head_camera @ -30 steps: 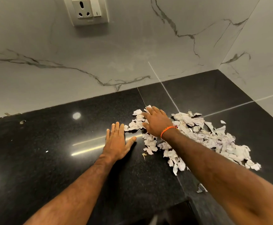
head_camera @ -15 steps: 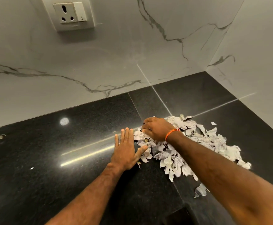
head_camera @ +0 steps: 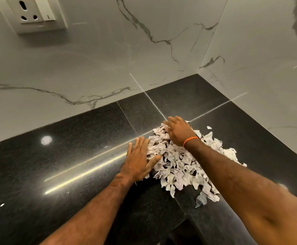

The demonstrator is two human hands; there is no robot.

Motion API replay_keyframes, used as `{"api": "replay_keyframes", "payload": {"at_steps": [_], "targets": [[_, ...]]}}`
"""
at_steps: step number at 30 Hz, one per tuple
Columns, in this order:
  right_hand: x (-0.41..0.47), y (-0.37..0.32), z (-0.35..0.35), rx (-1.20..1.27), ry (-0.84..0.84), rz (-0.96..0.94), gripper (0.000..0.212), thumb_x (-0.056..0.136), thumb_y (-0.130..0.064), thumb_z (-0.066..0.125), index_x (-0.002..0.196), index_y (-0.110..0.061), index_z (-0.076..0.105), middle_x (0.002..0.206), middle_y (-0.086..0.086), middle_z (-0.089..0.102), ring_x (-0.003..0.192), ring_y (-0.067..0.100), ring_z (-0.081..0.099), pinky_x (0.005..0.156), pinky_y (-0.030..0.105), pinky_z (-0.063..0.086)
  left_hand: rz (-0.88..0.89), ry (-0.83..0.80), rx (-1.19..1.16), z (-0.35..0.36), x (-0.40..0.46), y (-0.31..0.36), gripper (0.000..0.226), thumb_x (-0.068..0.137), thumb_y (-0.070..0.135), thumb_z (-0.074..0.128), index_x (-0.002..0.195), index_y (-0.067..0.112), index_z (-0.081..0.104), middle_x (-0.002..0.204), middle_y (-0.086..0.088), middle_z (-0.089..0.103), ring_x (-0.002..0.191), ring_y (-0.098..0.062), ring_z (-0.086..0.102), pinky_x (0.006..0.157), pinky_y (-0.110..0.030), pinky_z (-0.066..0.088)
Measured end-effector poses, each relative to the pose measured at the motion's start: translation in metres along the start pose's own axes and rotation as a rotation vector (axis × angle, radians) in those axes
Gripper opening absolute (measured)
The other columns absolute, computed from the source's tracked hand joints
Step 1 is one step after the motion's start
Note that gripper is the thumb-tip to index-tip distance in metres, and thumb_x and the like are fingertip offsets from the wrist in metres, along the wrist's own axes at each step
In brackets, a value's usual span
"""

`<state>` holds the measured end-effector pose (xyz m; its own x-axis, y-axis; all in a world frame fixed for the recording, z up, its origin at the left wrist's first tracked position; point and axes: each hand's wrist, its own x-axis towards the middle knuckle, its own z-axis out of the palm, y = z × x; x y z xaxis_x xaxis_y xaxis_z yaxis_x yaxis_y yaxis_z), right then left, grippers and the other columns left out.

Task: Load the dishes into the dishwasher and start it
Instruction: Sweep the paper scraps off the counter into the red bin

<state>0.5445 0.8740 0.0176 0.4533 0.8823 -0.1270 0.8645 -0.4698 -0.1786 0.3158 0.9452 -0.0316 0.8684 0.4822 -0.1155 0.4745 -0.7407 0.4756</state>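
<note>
Hands (head_camera: 158, 149) on paper scraps (head_camera: 177, 167), black countertop (head_camera: 55, 165)

— Where does the heap of paper scraps (head_camera: 179, 167) lie?
— On the worktop (head_camera: 55, 165), right of the frame's centre, near the corner where the two walls meet.
— And the hands?
— The left hand (head_camera: 138, 160) lies flat on the worktop against the heap's left edge; the right hand (head_camera: 178, 130) rests on its far end.
— Anything on the wall?
— A socket plate (head_camera: 36, 13), upper left of the frame.
</note>
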Motion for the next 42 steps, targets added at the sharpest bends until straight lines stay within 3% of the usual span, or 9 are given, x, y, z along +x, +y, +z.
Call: {"api": "replay_keyframes", "payload": {"at_steps": [3,8,13,18,24,27,30,35,42], "targets": [[0.002,0.004,-0.001,0.051,-0.121,-0.033,0.048,0.100,-0.020,0.039,0.146,-0.027,0.047,0.152,0.005,0.047,0.140,0.030,0.041,0.113,0.051,0.037,0.041,-0.033,-0.055,-0.005,0.013,0.006,0.099,0.091,0.085,0.016,0.162,0.019,-0.003,0.169,-0.002,-0.010,0.154,-0.016,-0.016,0.126,-0.047,-0.009],[-0.010,0.022,-0.006,0.152,0.097,0.052,0.042,0.086,-0.011,0.046,0.114,-0.027,0.073,0.114,0.004,0.074,0.100,0.024,0.067,0.089,0.039,0.056,0.077,-0.020,-0.151,-0.026,0.050,0.014,0.101,0.088,0.086,0.024,0.162,0.020,0.003,0.169,-0.001,-0.006,0.155,-0.015,-0.012,0.126,-0.045,0.000],[0.003,0.054,-0.013,0.078,0.026,0.175,0.040,0.098,-0.028,0.042,0.136,-0.024,0.054,0.144,0.005,0.053,0.135,0.030,0.045,0.107,0.051,0.042,0.113,-0.168,-0.032,-0.039,0.081,0.029,0.101,0.087,0.085,0.028,0.162,0.021,0.009,0.170,-0.004,0.001,0.156,-0.018,-0.004,0.127,-0.047,0.007],[-0.010,0.063,0.003,0.189,-0.040,0.138,0.045,0.083,-0.031,0.032,0.111,-0.034,0.066,0.112,-0.003,0.070,0.107,0.027,0.065,0.089,0.042,0.053,0.205,-0.183,0.064,-0.030,0.094,0.050,0.086,0.095,0.077,0.029,0.159,0.020,0.022,0.167,-0.006,0.021,0.155,-0.023,0.014,0.126,-0.052,0.009],[-0.036,0.095,-0.019,0.301,0.209,0.333,0.044,0.087,-0.013,0.046,0.120,-0.025,0.071,0.123,0.001,0.071,0.113,0.023,0.065,0.099,0.039,0.052,0.222,-0.153,0.260,-0.021,0.119,0.081,0.080,0.099,0.070,0.024,0.159,0.017,0.023,0.168,-0.010,0.016,0.156,-0.027,0.006,0.124,-0.058,-0.003],[-0.037,0.136,-0.020,0.316,0.086,0.451,0.043,0.096,-0.023,0.042,0.136,-0.017,0.057,0.140,0.008,0.058,0.129,0.031,0.052,0.108,0.047,0.043,0.251,-0.212,0.270,-0.013,0.134,0.098,0.084,0.097,0.074,0.022,0.161,0.020,0.017,0.169,-0.011,0.011,0.156,-0.030,0.000,0.124,-0.058,-0.004],[-0.044,0.151,-0.014,0.254,-0.110,0.383,0.039,0.103,-0.027,0.038,0.136,-0.009,0.051,0.142,0.010,0.046,0.135,0.037,0.039,0.109,0.054,0.036,0.260,-0.310,0.246,-0.003,0.143,0.110,0.088,0.094,0.078,0.021,0.161,0.022,0.013,0.169,-0.009,0.010,0.156,-0.030,0.005,0.124,-0.057,0.002],[-0.080,0.136,-0.004,0.246,-0.120,0.202,0.037,0.106,-0.035,0.033,0.138,-0.023,0.048,0.148,0.004,0.049,0.145,0.029,0.035,0.111,0.049,0.038,0.270,-0.271,0.288,0.009,0.128,0.125,0.082,0.098,0.071,0.020,0.160,0.017,0.020,0.168,-0.010,0.018,0.155,-0.029,0.015,0.124,-0.059,0.003],[-0.139,0.144,-0.004,0.436,0.304,0.337,0.037,0.102,-0.033,0.039,0.131,-0.025,0.062,0.125,0.004,0.069,0.117,0.024,0.061,0.100,0.043,0.048,0.292,-0.091,0.239,0.015,0.087,0.142,0.081,0.100,0.068,0.021,0.160,0.014,0.018,0.168,-0.011,0.010,0.156,-0.026,0.004,0.125,-0.057,0.003]]}}
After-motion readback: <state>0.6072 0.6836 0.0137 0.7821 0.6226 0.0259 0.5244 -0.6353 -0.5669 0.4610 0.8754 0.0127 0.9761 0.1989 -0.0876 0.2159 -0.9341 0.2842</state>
